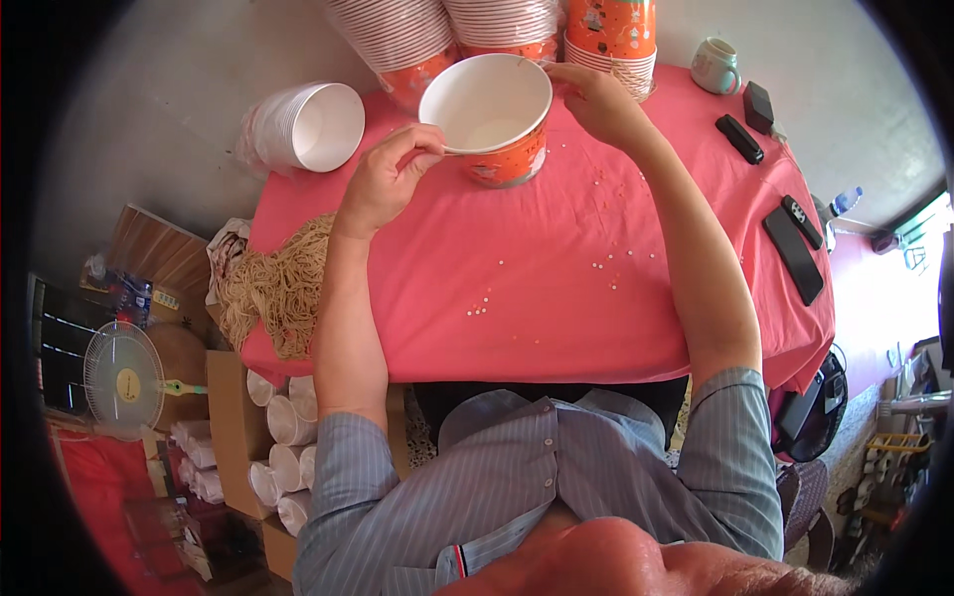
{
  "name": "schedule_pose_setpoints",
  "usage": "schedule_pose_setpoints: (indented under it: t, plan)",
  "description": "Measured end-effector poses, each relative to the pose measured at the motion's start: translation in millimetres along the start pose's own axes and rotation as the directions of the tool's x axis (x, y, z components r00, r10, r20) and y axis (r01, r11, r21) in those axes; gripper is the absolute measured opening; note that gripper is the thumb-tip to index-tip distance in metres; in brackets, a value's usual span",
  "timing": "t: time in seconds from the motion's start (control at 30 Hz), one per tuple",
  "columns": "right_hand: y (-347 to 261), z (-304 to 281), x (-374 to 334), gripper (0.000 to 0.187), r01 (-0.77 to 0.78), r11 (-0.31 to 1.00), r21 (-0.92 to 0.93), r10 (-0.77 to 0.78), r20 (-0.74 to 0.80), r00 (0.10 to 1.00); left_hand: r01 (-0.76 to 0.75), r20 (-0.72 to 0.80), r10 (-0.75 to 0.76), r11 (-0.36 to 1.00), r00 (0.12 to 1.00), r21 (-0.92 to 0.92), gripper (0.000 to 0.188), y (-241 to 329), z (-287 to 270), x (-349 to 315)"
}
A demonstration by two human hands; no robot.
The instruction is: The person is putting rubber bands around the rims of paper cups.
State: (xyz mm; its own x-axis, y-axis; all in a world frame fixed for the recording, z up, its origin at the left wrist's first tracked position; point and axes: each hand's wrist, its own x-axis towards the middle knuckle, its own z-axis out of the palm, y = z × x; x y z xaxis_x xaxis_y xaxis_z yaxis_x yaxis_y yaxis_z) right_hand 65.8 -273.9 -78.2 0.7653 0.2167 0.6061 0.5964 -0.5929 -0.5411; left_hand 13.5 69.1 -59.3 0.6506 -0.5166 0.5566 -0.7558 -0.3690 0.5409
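A large paper bucket (509, 159), white inside and orange with a printed pattern outside, stands tilted toward me at the back middle of the table. My left hand (383, 181) pinches its rim on the left, thumb and fingers closed together. On the other side, my right hand (603, 104) has its fingertips closed at the right end of the rim. Whether a thin string lies between the fingers of either hand is too small to tell. A heap of tan twine (288, 283) lies left of my left forearm, hanging over the table edge.
Nested bucket stacks (397, 40) line the back wall, another stack (318, 127) lies sideways at left. Small white and orange dots (477, 311) dot the pink tablecloth (447, 258). A mug (715, 66), phone (793, 255) and black stapler-like object (738, 139) sit at right.
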Motion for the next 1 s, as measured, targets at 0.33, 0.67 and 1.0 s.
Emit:
schedule_pose_setpoints:
  t: [0.33,0.67,1.0]
  plan:
    - [-3,3,-1,0.016,-0.324,0.907,0.268,0.231,0.326,0.917,0.02,0.008,-0.019,0.994,1.0,-0.105,0.009,-10,-6,-10]
    - [10,22,-13,0.025,-0.055,0.997,0.053,0.041,0.225,0.974,0.024,-0.126,-0.017,0.998,0.992,0.058,0.019,-5,5,0]
    - [-59,7,-14,0.068,0.187,0.979,-0.084,-0.139,0.401,0.905,0.154,-0.223,-0.303,0.847,0.927,-0.508,0.018,-43,-31,-10]
